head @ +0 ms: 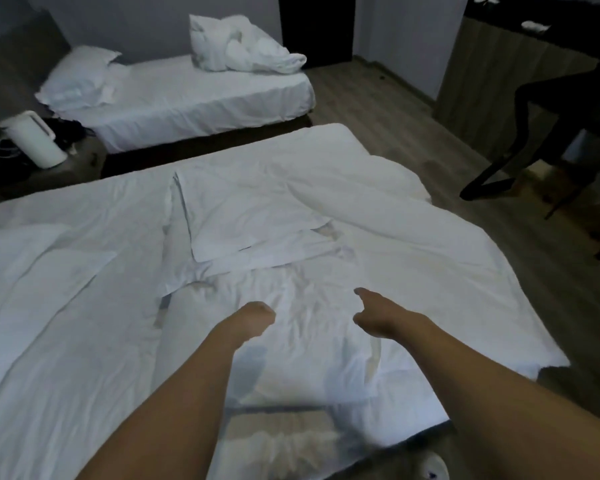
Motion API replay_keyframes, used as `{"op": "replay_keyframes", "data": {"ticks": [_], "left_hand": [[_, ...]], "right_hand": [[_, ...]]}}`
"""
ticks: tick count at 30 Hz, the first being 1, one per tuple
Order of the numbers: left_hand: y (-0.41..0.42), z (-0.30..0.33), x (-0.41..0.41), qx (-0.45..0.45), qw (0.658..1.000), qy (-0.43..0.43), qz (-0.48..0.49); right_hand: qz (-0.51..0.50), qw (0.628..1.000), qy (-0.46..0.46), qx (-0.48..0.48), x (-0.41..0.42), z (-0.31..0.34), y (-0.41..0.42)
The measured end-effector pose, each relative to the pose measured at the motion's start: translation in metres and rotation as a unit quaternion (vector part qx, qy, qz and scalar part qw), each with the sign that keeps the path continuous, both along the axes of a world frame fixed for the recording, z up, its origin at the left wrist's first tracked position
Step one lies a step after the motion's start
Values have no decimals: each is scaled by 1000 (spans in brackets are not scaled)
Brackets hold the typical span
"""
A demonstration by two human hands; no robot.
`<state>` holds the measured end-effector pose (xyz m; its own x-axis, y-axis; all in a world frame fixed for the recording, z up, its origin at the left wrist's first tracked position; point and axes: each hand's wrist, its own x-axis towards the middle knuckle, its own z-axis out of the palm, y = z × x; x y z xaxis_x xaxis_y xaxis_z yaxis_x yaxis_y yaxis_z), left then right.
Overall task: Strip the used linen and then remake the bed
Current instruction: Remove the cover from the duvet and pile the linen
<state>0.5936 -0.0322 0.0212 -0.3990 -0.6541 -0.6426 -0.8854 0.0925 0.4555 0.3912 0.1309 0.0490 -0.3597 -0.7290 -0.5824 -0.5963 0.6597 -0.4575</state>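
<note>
The near bed (84, 341) filled most of the view, its foot edge running beside a strip of bare wooden floor (395, 109) that lay between it and the dark chair (534, 140). A narrow dark gap separated its far side from the second bed (205, 98). Across the near bed lay a rumpled white duvet (378, 209), soft and thickly creased, with a flat white pillowcase (243, 209) on top near the bed's middle. The sheet beneath showed long diagonal wrinkles.

Both bare forearms reached out over the near bed. The left hand (257, 315) was curled into a loose fist just above the crumpled linen, gripping nothing that showed. The right hand (374, 313) stretched forward with fingers extended, low over the fabric; contact could not be told.

Beyond the near bed's head end stood a white kettle (35, 140) on a dark nightstand (49, 171).
</note>
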Motion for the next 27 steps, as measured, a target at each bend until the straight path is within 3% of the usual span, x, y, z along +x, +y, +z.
{"op": "replay_keyframes", "data": {"ticks": [4, 7, 11, 15, 19, 21, 24, 25, 27], "left_hand": [[-9, 10, -13, -18, 984, 93, 152], [-16, 15, -13, 26, 943, 136, 302], [-44, 9, -2, 78, 885, 170, 426], [-135, -24, 11, 45, 828, 199, 522], [-259, -100, 13, 18, 753, 279, 596], [-294, -143, 10, 26, 744, 275, 609], [-319, -181, -2, -2, 769, 286, 572], [-325, -181, 1, -29, 763, 306, 568], [-337, -173, 34, -101, 718, 351, 592]], "right_hand": [[57, 998, 26, 0, -40, 2, -22], [102, 993, 62, 9, -65, 3, -48], [153, 982, 108, 15, -75, 1, -114], [236, 958, 162, -15, -59, -30, -215], [290, 929, 220, -62, -33, -107, -321], [312, 912, 262, -58, -21, -148, -357], [324, 894, 301, -74, -4, -199, -381], [330, 884, 318, -93, 0, -210, -385], [343, 865, 347, -120, 0, -224, -394]]}}
